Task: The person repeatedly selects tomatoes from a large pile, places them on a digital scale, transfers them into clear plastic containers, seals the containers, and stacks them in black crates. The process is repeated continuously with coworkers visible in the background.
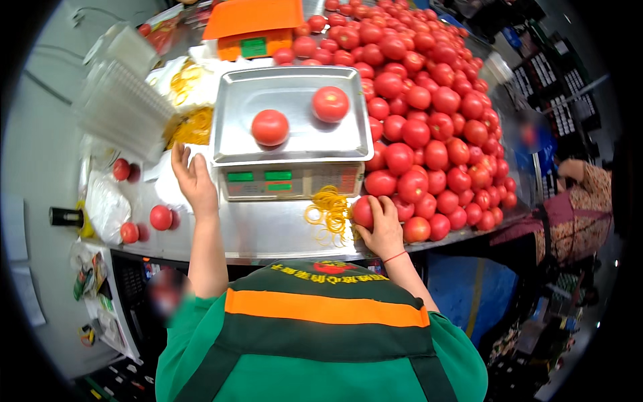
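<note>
My right hand has its fingers around a tomato at the near left edge of a large heap of tomatoes. My left hand is raised with fingers apart, holding nothing, left of a digital scale. Two tomatoes, one at the left and one at the right, lie apart on the scale's metal tray. A loose bunch of yellow rubber bands lies between the scale and my right hand.
Stacked clear plastic containers stand at the left, beside more rubber bands. Several single tomatoes lie near a clear plastic bag. An orange scale stands behind the tray. Another person is at the right.
</note>
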